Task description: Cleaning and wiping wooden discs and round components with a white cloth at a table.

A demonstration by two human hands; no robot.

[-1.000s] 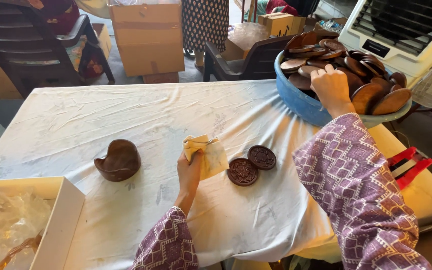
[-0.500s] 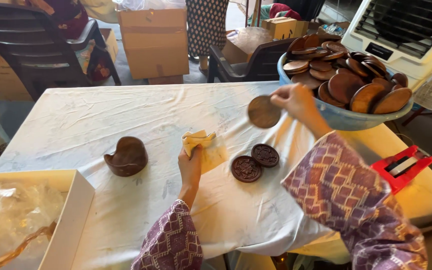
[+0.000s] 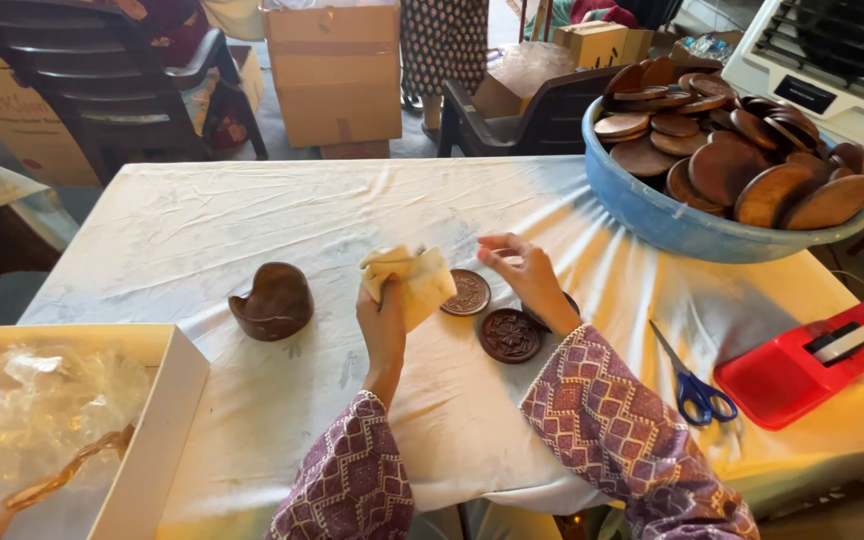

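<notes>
My left hand (image 3: 384, 318) pinches a crumpled yellow cloth (image 3: 410, 279), upright. My right hand (image 3: 518, 270), grip loosely spread, touches a round carved brown wooden disc (image 3: 468, 292) lying flat on the white-clothed bench (image 3: 202, 230), face up.

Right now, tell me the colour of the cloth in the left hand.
Pale yellow cloth, held in the left hand; head view.
</notes>
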